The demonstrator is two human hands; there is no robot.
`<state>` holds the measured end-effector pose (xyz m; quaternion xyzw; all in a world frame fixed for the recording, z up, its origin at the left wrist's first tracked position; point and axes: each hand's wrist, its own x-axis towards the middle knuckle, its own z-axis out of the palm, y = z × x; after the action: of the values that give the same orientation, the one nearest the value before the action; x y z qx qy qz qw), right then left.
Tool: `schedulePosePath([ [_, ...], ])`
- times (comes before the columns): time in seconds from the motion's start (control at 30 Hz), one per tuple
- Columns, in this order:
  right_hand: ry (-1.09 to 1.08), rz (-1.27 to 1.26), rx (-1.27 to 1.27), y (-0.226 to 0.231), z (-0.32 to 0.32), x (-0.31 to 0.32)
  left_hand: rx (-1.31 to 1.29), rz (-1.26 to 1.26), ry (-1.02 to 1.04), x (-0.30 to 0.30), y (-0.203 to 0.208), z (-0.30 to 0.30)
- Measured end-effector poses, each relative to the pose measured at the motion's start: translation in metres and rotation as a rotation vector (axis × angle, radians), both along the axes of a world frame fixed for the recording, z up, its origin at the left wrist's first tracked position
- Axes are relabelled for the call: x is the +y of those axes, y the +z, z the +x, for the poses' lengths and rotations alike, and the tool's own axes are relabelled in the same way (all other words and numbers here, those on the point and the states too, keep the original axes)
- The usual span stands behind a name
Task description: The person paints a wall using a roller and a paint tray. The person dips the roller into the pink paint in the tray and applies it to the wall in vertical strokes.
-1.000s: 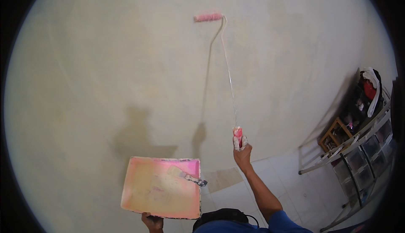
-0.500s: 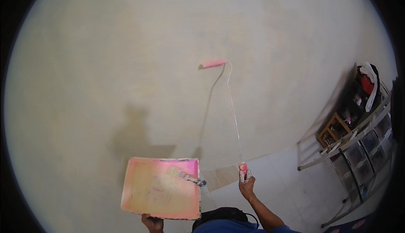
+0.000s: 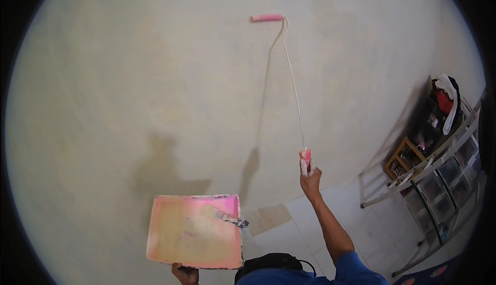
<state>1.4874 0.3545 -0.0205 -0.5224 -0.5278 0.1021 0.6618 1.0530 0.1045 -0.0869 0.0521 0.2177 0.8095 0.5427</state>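
Note:
A paint roller (image 3: 267, 18) with a pink sleeve and a long thin metal rod rests against the pale, patchy wall (image 3: 170, 78), high up. My right hand (image 3: 310, 176) is closed round its paint-smeared red and white handle, the arm stretched up and forward. At the lower left, my left hand (image 3: 185, 273) grips the near edge of a paint tray (image 3: 168, 228) coated in pink and cream paint. A paintbrush (image 3: 227, 218) lies across the tray's right side, its crusted handle jutting over the rim. The left fingers under the tray are hidden.
A ladder (image 3: 439, 169) lies slanting at the right. Beside it stand clear plastic drawers (image 3: 436, 197), a small wooden frame (image 3: 405, 158) and a dark pile with white and red cloth (image 3: 447, 99). White floor tiles (image 3: 341, 223) meet the wall below the roller.
The roller has travelled up the wall, my right hand and arm rising with it. The tray, the brush and my left hand have barely shifted.

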Motion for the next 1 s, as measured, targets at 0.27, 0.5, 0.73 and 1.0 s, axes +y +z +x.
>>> schedulePosePath([
  [0.27, 0.022, -0.051, 0.044, -0.045, -0.031, -0.015, 0.115, -0.066, 0.019, -0.001, 0.008, 0.010],
  [0.5, 0.061, -0.355, 0.072, -0.104, -0.018, -0.059, 0.068, -0.090, 0.057, 0.002, 0.020, 0.023],
  [0.73, 0.034, -0.038, 0.035, 0.000, -0.016, -0.009, 0.050, -0.038, 0.011, -0.003, 0.012, 0.021],
  [1.0, 0.012, 0.075, -0.067, 0.140, -0.001, 0.058, -0.083, -0.225, 0.050, -0.012, 0.016, 0.014],
])
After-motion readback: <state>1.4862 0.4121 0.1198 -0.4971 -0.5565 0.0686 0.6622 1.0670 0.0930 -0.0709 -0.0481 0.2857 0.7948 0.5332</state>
